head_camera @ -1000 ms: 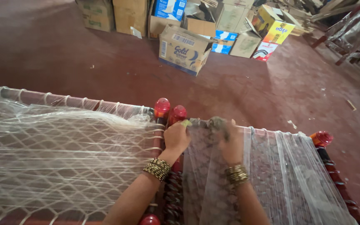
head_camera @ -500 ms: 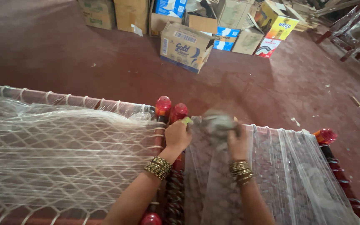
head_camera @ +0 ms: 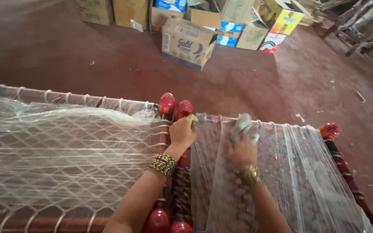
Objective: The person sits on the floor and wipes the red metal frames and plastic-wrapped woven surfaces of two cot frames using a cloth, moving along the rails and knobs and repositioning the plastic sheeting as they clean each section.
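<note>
Right hand [head_camera: 241, 149] moved under plastic wrap [head_camera: 281, 172], clenching wad; left hand [head_camera: 182, 131] still pinching wrap edge. Woven cots [head_camera: 65, 142], red floor [head_camera: 87, 60], cardboard boxes [head_camera: 186, 41].

We see thin, glossy clear plastic film [head_camera: 307, 172] wrinkling over woven cord webbing [head_camera: 57, 146]; shiny red lacquered knobs [head_camera: 167, 102], metallic gold bangles [head_camera: 164, 164], matt cardboard boxes [head_camera: 186, 41], rough maroon floor [head_camera: 65, 56].
</note>
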`<state>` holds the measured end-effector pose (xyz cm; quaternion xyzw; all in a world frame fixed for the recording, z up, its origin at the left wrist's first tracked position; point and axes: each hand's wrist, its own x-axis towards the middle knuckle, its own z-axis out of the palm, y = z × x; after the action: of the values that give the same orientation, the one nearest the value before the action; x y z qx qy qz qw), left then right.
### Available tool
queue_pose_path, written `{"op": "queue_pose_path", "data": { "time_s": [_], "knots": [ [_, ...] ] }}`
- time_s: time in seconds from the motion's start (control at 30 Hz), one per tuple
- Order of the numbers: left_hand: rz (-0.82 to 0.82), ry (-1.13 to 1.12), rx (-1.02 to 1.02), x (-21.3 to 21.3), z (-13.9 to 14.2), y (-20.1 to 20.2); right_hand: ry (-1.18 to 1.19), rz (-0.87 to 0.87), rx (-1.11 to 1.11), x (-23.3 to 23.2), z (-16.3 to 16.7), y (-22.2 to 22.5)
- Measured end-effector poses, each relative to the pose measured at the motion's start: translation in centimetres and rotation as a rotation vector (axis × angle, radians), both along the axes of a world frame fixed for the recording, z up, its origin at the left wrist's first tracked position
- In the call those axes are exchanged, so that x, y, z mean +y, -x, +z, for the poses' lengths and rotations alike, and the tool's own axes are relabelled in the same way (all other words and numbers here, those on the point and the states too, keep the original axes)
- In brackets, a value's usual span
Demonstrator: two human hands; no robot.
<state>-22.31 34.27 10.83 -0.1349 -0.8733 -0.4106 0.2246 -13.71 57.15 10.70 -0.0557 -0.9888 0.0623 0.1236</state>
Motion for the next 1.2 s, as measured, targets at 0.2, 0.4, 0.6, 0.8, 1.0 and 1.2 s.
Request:
{"op": "queue_pose_path", "data": {
  "time_s": [0.2, 0.4, 0.6, 0.8, 1.0, 1.2],
  "knots": [
    [-0.007, 0.028, -0.001, 0.1, -0.4, 0.3, 0.078, 0.150, -0.273, -3.4, -0.9, -15.2],
    [-0.005, 0.075, -0.037, 0.4, -0.6, 0.3, -0.101, 0.321, -0.467, -4.5, -1.5, -20.6],
    [-0.008, 0.085, -0.007, 0.3, -0.6, 0.1, -0.171, 0.311, -0.384, -3.7, -2.6, -13.3],
    [-0.011, 0.042, 0.021, 0.3, -0.5, -0.1, -0.099, 0.187, -0.094, -1.6, -1.3, 1.2],
    [0.010, 0.112, -0.033, 0.2, -0.4, 0.1, -0.038, 0.096, 0.135, -2.2, -1.2, 6.1],
    [-0.025, 0.069, -0.041, -0.3, -0.6, 0.4, 0.095, 0.214, 0.131, -4.0, -1.8, 2.5]
  ]
}}
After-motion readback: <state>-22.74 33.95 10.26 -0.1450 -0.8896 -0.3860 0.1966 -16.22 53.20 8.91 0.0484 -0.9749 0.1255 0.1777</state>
